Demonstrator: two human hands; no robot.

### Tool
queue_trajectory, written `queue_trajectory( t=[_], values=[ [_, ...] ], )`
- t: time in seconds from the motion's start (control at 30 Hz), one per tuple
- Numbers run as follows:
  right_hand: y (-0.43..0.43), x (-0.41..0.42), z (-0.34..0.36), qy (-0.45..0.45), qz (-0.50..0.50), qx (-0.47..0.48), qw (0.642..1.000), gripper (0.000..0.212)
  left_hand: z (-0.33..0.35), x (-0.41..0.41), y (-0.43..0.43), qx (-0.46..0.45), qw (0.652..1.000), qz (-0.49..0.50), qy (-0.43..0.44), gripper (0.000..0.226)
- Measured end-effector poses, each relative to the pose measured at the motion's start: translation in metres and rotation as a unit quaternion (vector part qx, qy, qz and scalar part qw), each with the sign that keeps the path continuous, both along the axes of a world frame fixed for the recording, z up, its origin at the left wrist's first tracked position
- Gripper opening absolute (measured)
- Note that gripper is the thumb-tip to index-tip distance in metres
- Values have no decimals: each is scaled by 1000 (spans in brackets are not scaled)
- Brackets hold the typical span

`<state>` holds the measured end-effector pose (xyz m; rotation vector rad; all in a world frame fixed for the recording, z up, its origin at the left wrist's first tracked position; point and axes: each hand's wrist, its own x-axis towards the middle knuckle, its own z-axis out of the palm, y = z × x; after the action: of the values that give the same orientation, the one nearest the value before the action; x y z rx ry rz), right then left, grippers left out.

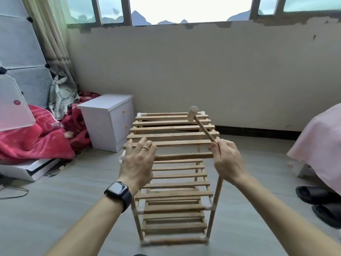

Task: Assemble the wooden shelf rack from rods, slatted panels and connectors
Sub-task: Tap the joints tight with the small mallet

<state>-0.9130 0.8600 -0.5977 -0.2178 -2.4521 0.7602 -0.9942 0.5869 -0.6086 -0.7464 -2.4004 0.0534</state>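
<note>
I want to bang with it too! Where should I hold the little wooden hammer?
Take the wooden hammer by the thin round handle, near the end closest to you, reaching from your side. Its chunky head points away, over the top slatted panel, so a low hold gives a good swing.

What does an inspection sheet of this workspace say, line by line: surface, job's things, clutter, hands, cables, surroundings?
Surface: grey floor; the rack stands on it.
Job's things: wooden rack upright, slatted tiers joined by white connectors; wooden mallet held over the top panel.
Clutter: white nightstand and red blanket at left; black slippers at right.
Hands: left hand open, fingers spread at the top panel's near edge; right hand grips the mallet's handle.
Cables: dark cable on the floor, far left.
Surroundings: pale wall, windows, curtain.
</note>
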Motion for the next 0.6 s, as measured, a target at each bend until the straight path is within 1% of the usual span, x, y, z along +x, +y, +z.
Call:
queue_trajectory(
  t=[0.03,0.13,0.2,0.23,0.3,0.37,0.4,0.5,0.57,0.6],
  values=[
    [-5,1,-4,-12,20,-34,999,36,-1,4,8,10,1000,-10,-1,60],
    [-16,10,-3,1,46,-107,993,35,-5,20,53,48,996,-65,-25,59],
    [-12,18,4,11,66,-158,985,36,-7,28,85,54,994,-89,-38,58],
    [-7,25,8,23,66,-168,983,35,-8,31,98,49,993,-91,-49,58],
    [8,43,15,50,47,-151,986,31,-11,30,114,39,995,-81,-54,59],
    [24,69,21,65,38,-138,988,27,-15,25,119,40,995,-87,-28,58],
    [31,81,23,58,32,-128,990,27,-18,23,120,45,994,-95,-13,56],
    [54,113,28,-4,-13,-47,999,31,-25,16,119,67,991,-114,19,38],
    [64,128,31,-45,-32,0,998,33,-28,16,118,87,988,-121,29,22],
    [66,133,32,-60,-35,17,997,34,-29,16,118,94,988,-122,33,19]
  ],
)
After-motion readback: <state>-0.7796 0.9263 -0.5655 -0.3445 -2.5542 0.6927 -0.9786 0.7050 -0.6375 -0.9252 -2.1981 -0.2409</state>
